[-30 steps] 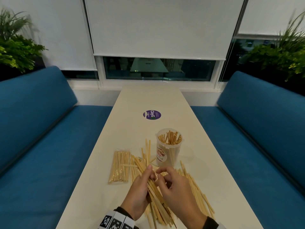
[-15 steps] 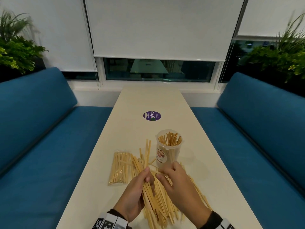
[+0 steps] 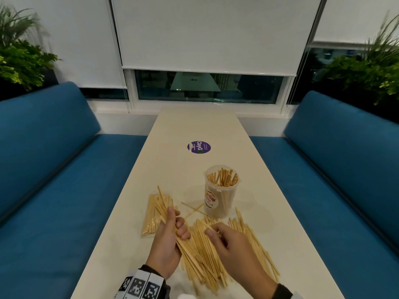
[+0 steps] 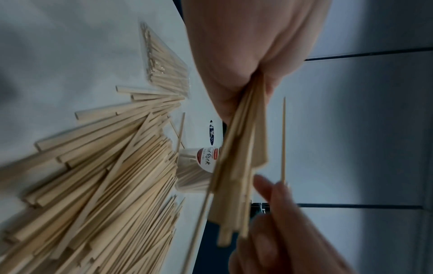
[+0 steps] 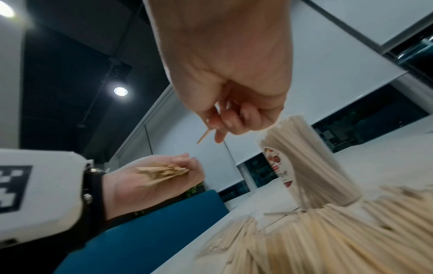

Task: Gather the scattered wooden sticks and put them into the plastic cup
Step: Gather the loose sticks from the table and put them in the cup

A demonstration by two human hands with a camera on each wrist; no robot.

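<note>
A clear plastic cup stands upright on the white table, packed with wooden sticks. Loose sticks lie in a heap in front of it, under my hands. My left hand grips a bundle of flat sticks, lifted off the table left of the cup. My right hand hovers over the heap with curled fingers and pinches one thin stick, just in front of the cup. Two thin sticks lie crossed between the hands and the cup.
A clear bag of sticks lies left of the heap, partly behind my left hand. A purple round sticker sits farther up the table. Blue bench seats flank the table on both sides.
My hands, close together over the heap before, have drawn apart. The left hand has lifted its bundle up and to the left; the right hand has pulled back from the cup.
</note>
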